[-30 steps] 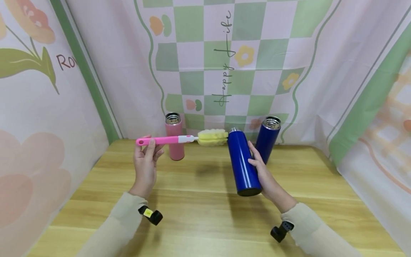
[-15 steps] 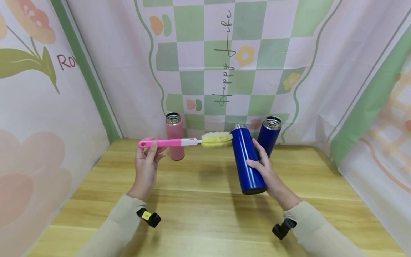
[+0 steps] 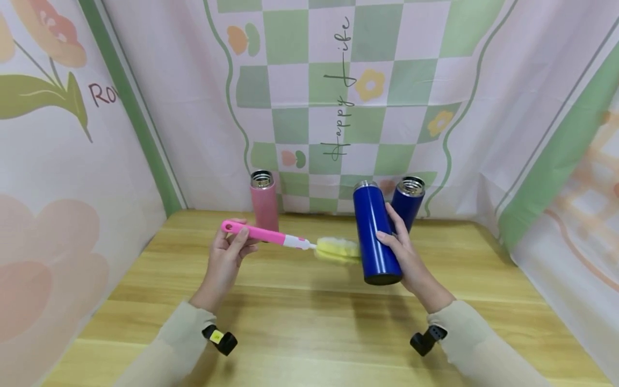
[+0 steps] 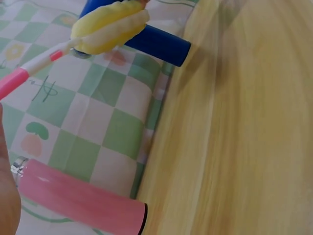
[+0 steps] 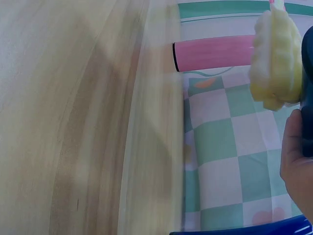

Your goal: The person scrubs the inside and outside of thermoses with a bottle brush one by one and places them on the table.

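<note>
My left hand [image 3: 226, 258] pinches the pink handle [image 3: 261, 233] of a bottle brush with a yellow-and-white sponge head [image 3: 336, 248]. The brush points right and dips slightly, its head above the table. My right hand [image 3: 405, 257] grips a dark blue thermos bottle [image 3: 376, 236] around its side, tilted, with the steel mouth up and away. The sponge tip is at the left side of this bottle, below its mouth; whether they touch is unclear. In the right wrist view, the sponge head [image 5: 276, 58] shows beside the held bottle [image 5: 307, 93].
An uncapped pink thermos bottle [image 3: 264, 201] stands at the table's back, behind the brush handle. A second uncapped blue thermos bottle [image 3: 409, 201] stands back right, partly hidden by my right hand. A checkered cloth [image 3: 329, 123] hangs behind the wooden table [image 3: 300, 333].
The brush has moved right and down, from beside the held bottle's mouth to its side, and now slants downward. The held bottle has shifted slightly right and up. Both grips persist.
</note>
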### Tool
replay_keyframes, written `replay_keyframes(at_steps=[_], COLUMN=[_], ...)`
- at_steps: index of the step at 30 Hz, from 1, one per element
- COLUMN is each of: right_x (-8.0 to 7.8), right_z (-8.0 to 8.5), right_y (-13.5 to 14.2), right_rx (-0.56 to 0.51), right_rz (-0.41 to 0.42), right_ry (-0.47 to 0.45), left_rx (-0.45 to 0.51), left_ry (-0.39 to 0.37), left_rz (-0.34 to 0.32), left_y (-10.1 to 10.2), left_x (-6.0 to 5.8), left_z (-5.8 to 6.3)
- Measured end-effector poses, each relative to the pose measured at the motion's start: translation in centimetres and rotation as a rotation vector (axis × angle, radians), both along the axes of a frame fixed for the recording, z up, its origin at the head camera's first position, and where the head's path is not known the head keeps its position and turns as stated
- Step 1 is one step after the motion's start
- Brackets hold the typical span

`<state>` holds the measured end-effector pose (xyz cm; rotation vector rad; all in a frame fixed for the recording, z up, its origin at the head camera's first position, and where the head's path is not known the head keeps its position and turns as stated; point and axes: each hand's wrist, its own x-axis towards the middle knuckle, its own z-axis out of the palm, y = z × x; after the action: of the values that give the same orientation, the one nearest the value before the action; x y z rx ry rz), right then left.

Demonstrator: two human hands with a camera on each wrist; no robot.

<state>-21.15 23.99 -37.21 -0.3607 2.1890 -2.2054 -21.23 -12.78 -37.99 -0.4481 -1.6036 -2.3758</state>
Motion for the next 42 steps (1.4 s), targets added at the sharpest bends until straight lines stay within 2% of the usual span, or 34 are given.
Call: replay_keyframes(at_steps=[5, 15, 26, 38, 42], right_x=[-0.1, -0.4, -0.4, -0.1, -0.2], right_z=[0.2, 0.0, -0.2, -0.1, -0.1], right_y=[0.0, 0.3, 0.3, 0.2, 0.2], right_rx=[-0.004, 0.004, 0.030, 0.005, -0.010], right_rz=[0.012, -0.015, -0.009, 0.071, 0.125], right_ry=[-0.002, 0.001, -0.022, -0.019, -0.035], left_rx=[-0.036, -0.084, -0.003, 0.075, 0.081], left_ry=[0.009, 0.038, 0.062, 0.054, 0.051], left_rz=[-0.030, -0.091, -0.138, -0.101, -0.084], left_y=[0.0, -0.7, -1.2, -1.1, -1.0], left_x=[0.2, 0.9, 0.8, 0.5, 0.4], left_z=[-0.2, -0.1, -0.1, 0.1, 0.3])
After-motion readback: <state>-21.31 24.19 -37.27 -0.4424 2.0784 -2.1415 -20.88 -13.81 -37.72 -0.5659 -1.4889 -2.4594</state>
